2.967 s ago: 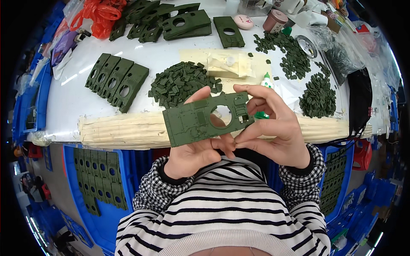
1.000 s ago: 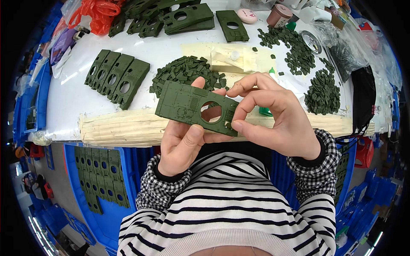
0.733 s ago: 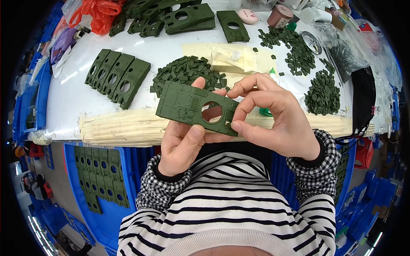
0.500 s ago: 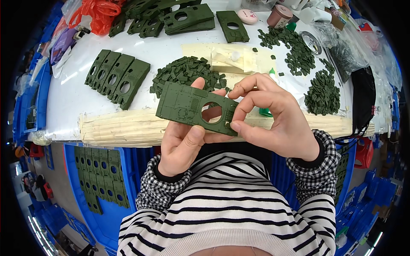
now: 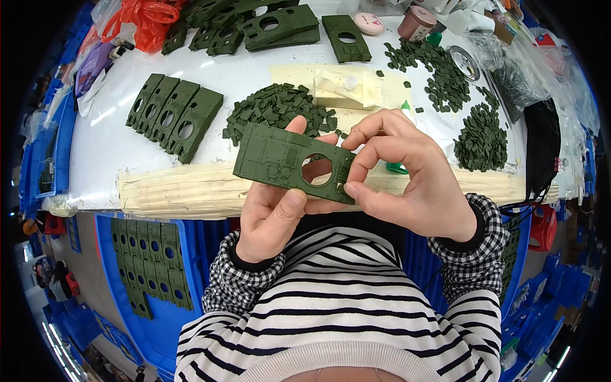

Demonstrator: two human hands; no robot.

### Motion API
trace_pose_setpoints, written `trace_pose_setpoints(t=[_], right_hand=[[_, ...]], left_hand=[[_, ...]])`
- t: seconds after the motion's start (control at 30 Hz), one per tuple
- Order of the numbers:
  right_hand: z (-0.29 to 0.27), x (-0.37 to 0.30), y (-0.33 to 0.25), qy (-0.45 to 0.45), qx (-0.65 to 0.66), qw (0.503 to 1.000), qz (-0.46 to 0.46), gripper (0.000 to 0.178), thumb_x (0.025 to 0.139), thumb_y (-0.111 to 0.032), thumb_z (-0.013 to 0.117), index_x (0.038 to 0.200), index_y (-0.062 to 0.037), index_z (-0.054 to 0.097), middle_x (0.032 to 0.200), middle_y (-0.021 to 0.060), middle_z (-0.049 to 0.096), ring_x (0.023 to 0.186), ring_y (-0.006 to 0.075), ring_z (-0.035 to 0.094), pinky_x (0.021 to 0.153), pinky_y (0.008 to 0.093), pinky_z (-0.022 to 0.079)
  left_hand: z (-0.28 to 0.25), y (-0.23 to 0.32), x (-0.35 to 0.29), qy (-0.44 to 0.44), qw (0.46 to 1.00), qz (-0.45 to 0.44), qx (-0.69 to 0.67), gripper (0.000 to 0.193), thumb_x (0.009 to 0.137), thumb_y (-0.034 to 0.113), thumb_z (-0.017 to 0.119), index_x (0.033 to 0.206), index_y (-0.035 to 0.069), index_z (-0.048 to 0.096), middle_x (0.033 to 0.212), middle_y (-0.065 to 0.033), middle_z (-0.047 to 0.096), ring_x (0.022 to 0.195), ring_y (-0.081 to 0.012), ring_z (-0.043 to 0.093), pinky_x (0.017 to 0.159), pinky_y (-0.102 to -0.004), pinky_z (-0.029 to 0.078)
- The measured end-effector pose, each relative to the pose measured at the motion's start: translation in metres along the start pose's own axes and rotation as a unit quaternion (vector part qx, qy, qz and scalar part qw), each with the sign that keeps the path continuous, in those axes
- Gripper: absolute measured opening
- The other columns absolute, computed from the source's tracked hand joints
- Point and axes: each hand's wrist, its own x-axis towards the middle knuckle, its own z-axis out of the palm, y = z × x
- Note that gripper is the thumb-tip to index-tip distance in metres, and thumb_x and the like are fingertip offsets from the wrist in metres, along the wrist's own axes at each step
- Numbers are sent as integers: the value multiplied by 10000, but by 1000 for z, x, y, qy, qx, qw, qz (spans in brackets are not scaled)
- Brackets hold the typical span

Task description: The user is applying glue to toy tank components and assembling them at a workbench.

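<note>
A dark green plastic model tank hull top (image 5: 270, 156) with a round hole is held over the table's front edge. My left hand (image 5: 270, 219) grips it from below, thumb on the near edge and fingers behind. My right hand (image 5: 407, 172) is at its right end, with thumb and index finger closed against the corner. Whether a small part sits between those fingertips is hidden. Just beyond the hull top lies a heap of small green plastic pieces (image 5: 270, 108). A green-capped glue bottle (image 5: 396, 168) stands partly hidden behind my right hand.
Four-sided hull tops (image 5: 175, 118) lie in a row at left, more (image 5: 280, 28) at the back. Small-part piles (image 5: 480, 140) lie at right. A cream block (image 5: 347, 89) sits mid-table; cream padding (image 5: 178, 191) lines the front edge. A blue bin (image 5: 149, 312) with hull tops stands below left.
The hull top has shifted very slightly to the right and tilted a little. Both hands keep nearly the same grip and place.
</note>
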Motion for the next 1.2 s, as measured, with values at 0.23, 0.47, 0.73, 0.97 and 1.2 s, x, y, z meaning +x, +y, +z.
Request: trace_pose_setpoints(t=[0.23,0.47,0.73,0.97,1.2], right_hand=[[0,0,1,-4,-13,1000,-2,99,668,-72,681,695,-44,590,948,67,550,914,198,496,843,312,376],[0,-1,2,2,-16,1000,-11,108,666,-74,686,691,-50,584,901,57,540,896,206,494,824,314,385],[0,-3,-2,6,-37,999,-27,110,668,-62,694,704,-54,590,954,70,553,906,202,491,824,310,377],[0,-5,-7,21,-107,993,-48,113,650,-44,696,713,-54,603,966,67,548,925,229,485,815,332,379],[-1,-5,-11,24,-125,990,-62,132,636,-32,703,721,-55,605,960,66,544,932,247,482,812,348,380]], left_hand=[[0,1,0,-17,998,6,62,632,956,213,384,1420,17,2,1409,-271,202,1293,-378,301,900,-480,483],[1,1,0,-22,998,2,58,673,946,232,419,1419,6,-2,1409,-274,203,1298,-378,294,897,-469,482],[1,1,1,-23,999,8,47,673,944,226,421,1417,-4,1,1409,-282,198,1294,-383,299,892,-461,489],[-1,0,0,-20,998,10,66,654,947,205,405,1417,-3,1,1407,-284,200,1284,-383,315,885,-463,496],[-1,0,0,-20,1000,3,18,647,942,163,420,1428,38,11,1412,-233,235,1276,-353,338,903,-473,480]])
